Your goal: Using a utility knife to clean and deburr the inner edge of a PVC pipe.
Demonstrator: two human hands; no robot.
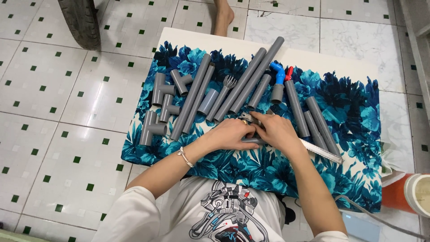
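Both hands meet at the table's near middle: left hand [233, 133] and right hand [275, 131] close together around a short grey pipe piece [252, 141] lying on the blue floral cloth [349, 103]. Exact finger hold is hidden. Metal ruler [323, 151] sticks out just right. Work looks early: tee fittings [157, 106], long grey pipes [251, 76] and blue elbow [278, 71] lie loose, unjoined.

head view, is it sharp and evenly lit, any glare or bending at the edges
Head view: even, soft light with only faint shadows under the grey pipes; mild sheen on the floor tiles, no harsh glare; the left hand and right hand look sharp on the floral cloth, little blur; tile lines bow slightly toward the edges, a wide-lens distortion.
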